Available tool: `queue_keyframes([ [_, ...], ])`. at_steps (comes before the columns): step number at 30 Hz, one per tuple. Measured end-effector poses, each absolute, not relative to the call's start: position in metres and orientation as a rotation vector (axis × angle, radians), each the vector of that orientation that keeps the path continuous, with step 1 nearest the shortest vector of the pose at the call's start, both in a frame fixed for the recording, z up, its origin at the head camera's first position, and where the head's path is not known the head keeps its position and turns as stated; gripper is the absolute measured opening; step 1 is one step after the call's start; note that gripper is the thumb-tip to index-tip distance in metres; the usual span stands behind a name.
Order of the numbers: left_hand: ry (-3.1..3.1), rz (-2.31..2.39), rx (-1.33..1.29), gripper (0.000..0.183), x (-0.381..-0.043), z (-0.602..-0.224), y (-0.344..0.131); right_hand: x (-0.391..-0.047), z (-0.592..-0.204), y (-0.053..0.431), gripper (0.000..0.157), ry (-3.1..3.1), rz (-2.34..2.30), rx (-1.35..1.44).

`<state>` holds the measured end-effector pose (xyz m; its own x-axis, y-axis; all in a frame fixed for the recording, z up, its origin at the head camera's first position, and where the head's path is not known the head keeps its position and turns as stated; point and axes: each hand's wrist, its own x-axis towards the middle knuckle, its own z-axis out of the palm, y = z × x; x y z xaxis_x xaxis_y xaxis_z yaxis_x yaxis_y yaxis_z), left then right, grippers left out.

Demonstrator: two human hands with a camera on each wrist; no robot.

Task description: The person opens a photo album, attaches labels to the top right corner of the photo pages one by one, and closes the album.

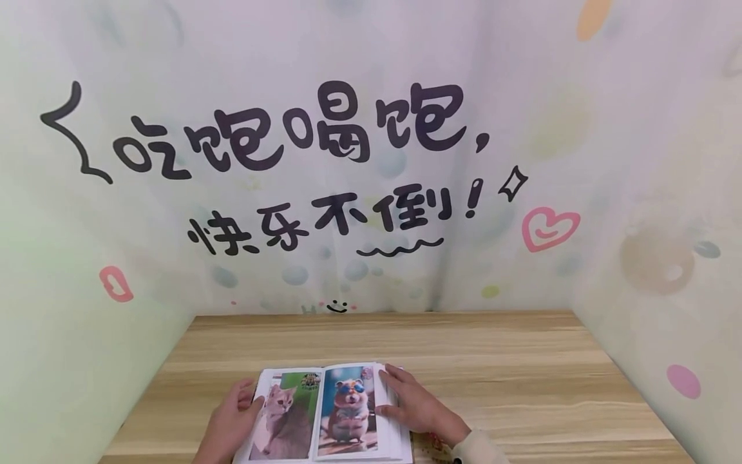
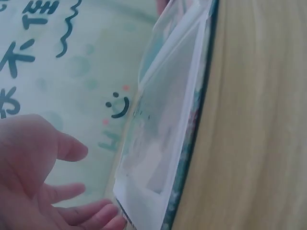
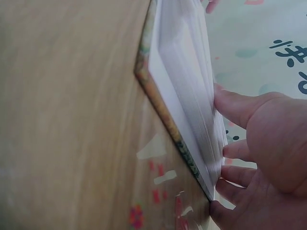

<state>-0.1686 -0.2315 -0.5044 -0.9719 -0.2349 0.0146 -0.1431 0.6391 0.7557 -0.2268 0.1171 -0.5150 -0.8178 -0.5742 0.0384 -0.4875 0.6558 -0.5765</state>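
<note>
A photo album (image 1: 393, 441) lies spread on the table. Its left page carries a cat picture (image 1: 290, 419); on the right page is a picture of a hamster in sunglasses (image 1: 350, 412). At the left edge of the album is my left hand (image 1: 232, 415), fingers loosely bent by the cover and thumb apart from the page in the left wrist view. My right hand (image 1: 418, 406) touches the right side, its thumb on the page and its fingers along the page edges (image 3: 206, 120). The patterned cover (image 3: 163, 117) shows under the pages.
A wooden table (image 1: 510, 374) reaches back to a printed curtain (image 1: 348, 38) with writing, and curtain walls stand on both sides. Clear plastic with red marks (image 3: 165, 177) lies on the table beside the album's right side, partly behind my right wrist in the head view.
</note>
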Motion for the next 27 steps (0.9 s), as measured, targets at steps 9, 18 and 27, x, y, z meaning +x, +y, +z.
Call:
queue_keyframes([
  [9,-2.74,-1.425,0.42,0.052,-0.173,-0.503,-0.236,-0.227,-0.516,0.117,0.074,2.691,-0.904,-0.881],
  [18,-2.613,-1.78,0.519,0.054,-0.178,-0.498,-0.234,-0.228,-0.518,0.117,0.076,2.746,-0.87,-0.878],
  [27,-2.556,-1.862,0.491,0.054,-0.176,-0.485,-0.239,-0.228,-0.519,0.117,0.076,2.76,-0.854,-0.874],
])
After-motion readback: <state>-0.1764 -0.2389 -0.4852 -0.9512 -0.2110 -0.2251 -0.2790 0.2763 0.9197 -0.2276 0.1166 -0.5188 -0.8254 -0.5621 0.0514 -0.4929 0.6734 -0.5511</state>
